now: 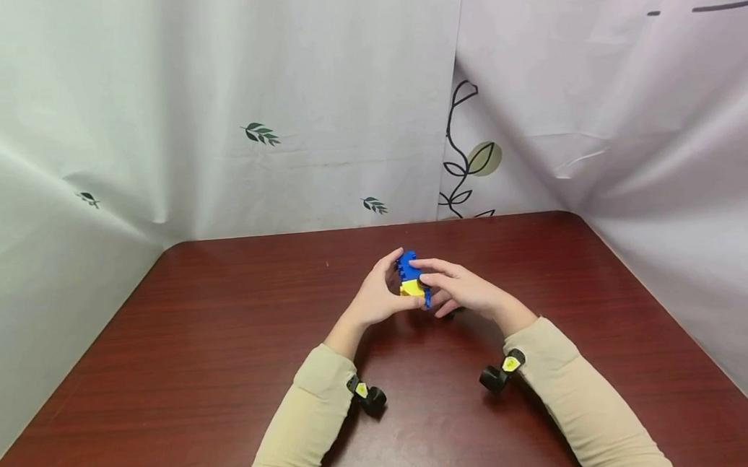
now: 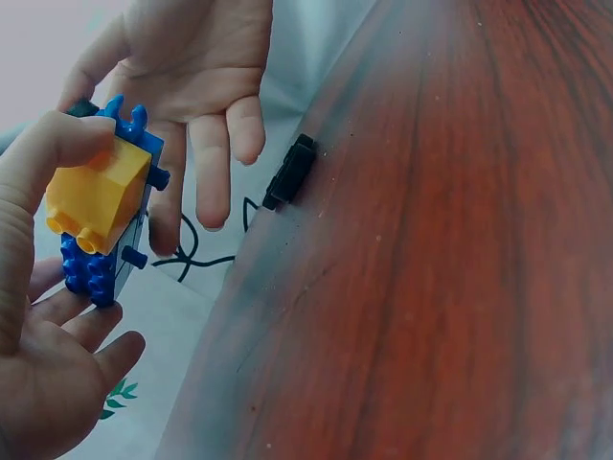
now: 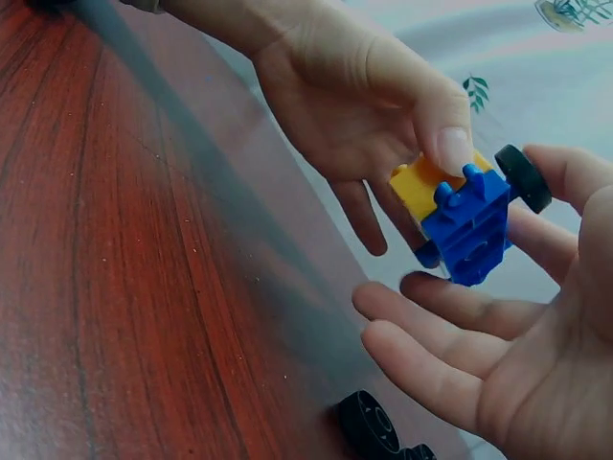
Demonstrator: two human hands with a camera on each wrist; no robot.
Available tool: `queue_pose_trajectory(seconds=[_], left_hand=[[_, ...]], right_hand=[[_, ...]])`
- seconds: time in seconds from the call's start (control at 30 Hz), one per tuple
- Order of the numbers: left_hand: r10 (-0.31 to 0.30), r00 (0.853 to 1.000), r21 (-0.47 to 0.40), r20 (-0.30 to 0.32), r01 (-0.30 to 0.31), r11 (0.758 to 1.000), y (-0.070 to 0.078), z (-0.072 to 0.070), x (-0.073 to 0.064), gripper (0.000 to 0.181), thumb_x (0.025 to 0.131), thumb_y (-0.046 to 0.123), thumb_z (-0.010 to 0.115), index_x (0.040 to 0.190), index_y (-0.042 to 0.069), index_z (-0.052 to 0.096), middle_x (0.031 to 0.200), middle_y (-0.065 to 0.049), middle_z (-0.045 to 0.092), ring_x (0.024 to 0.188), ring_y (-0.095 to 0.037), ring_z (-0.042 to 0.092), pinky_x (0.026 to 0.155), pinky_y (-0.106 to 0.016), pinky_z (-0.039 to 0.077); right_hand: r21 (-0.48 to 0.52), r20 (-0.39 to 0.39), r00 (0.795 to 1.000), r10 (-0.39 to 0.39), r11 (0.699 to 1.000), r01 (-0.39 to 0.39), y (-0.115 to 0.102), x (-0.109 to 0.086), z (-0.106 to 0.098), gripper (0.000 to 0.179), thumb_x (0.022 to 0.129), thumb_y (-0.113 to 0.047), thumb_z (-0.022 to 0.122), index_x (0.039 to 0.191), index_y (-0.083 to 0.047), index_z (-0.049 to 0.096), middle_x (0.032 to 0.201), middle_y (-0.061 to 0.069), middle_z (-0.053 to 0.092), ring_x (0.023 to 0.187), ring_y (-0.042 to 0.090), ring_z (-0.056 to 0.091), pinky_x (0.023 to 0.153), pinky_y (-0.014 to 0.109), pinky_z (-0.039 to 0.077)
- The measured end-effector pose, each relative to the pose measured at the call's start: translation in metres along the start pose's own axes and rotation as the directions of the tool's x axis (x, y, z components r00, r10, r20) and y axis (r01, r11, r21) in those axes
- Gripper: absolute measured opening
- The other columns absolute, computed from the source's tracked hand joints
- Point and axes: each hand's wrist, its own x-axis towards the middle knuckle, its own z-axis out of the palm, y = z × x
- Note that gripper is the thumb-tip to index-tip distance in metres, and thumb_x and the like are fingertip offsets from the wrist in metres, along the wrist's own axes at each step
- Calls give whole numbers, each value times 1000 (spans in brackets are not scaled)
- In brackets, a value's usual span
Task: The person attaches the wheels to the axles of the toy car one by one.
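Note:
A toy car of building blocks, with a yellow brick [image 2: 101, 187] on a blue base [image 3: 469, 235], is held up over the table. My left hand [image 1: 378, 291] grips it, the thumb lying on the yellow brick and the fingers beneath and behind. Blue studs and axle stubs stick out of the base. At one side of the base is a black wheel [image 3: 524, 179]. My right hand [image 1: 472, 292] pinches that wheel by its rim, while its other fingers spread out below the car. From above, the fingers partly cover the wheel.
Another black wheel [image 3: 369, 426] stands on the dark red wooden table [image 1: 225, 345] under the right hand, with small black parts next to it. White cloth [image 1: 337, 84] printed with leaves hangs round the table. Thin black cables [image 2: 187, 251] show past the table edge.

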Motion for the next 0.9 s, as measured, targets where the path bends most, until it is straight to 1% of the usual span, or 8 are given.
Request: queue_pose_trajectory(seconds=[0.07, 0.17, 0.27, 0.37, 0.5, 0.6, 0.73, 0.9], left_hand=[[7, 1000, -9, 3, -7, 1000, 2, 0, 0, 98, 72, 21, 81, 150, 13, 22, 148, -8, 38, 131, -25, 46, 106, -43, 40], [11, 1000, -17, 17, -11, 1000, 4, -1, 1, 97, 73, 20, 81, 150, 12, 22, 148, -8, 38, 133, -24, 44, 108, -43, 39], [13, 999, -20, 35, -12, 1000, 5, -1, 2, 97, 73, 18, 80, 150, 11, 21, 150, -8, 36, 135, -24, 42, 109, -43, 37], [8, 999, -26, 53, -7, 1000, 8, -2, 2, 97, 74, 16, 79, 151, 10, 19, 151, -10, 34, 137, -25, 39, 109, -44, 36], [2, 997, -40, 83, 1, 999, 24, -4, -6, 95, 76, 12, 76, 150, 6, 18, 152, -15, 32, 137, -29, 38, 108, -44, 37], [-3, 995, -34, 102, 7, 999, 33, -4, -11, 93, 77, 11, 75, 150, 3, 18, 151, -17, 33, 136, -30, 39, 108, -43, 38], [-11, 995, -35, 103, 14, 999, 31, -3, -13, 93, 77, 12, 75, 150, 3, 18, 151, -16, 33, 137, -30, 39, 108, -42, 38], [10, 997, -67, 72, -5, 998, 10, 1, -5, 97, 77, 13, 76, 152, 10, 14, 154, -12, 29, 139, -28, 35, 109, -44, 36]], right_hand=[[44, 30, 1000, 10, 999, -11, 0, 0, 0, 54, 96, -44, 48, 146, -27, 35, 128, 19, 52, 97, 36, 67, 76, 42, 58], [116, 75, 997, 1, 993, -10, -1, 0, 0, 54, 98, -42, 46, 147, -27, 31, 125, 17, 53, 97, 32, 67, 76, 43, 57], [185, 108, 994, -23, 983, 2, -1, 0, 1, 54, 99, -38, 44, 149, -24, 28, 119, 13, 56, 93, 25, 69, 75, 42, 58], [242, 122, 992, -44, 970, 13, -1, -1, 2, 55, 99, -34, 45, 149, -21, 27, 110, 10, 58, 87, 21, 69, 74, 40, 58], [284, 122, 991, -55, 959, 18, 0, -2, 4, 55, 99, -31, 46, 149, -18, 26, 106, 9, 59, 83, 19, 68, 73, 36, 58], [279, 116, 992, -49, 960, 15, 1, -3, 6, 55, 99, -30, 45, 149, -16, 25, 105, 9, 59, 81, 19, 68, 73, 36, 58], [257, 106, 994, -35, 966, 7, 2, -3, 8, 55, 99, -31, 44, 149, -16, 26, 107, 10, 57, 80, 20, 67, 75, 37, 58], [244, 79, 996, -50, 969, 30, 3, -2, 9, 54, 99, -31, 43, 148, -15, 28, 109, 11, 56, 81, 19, 68, 77, 39, 57]])
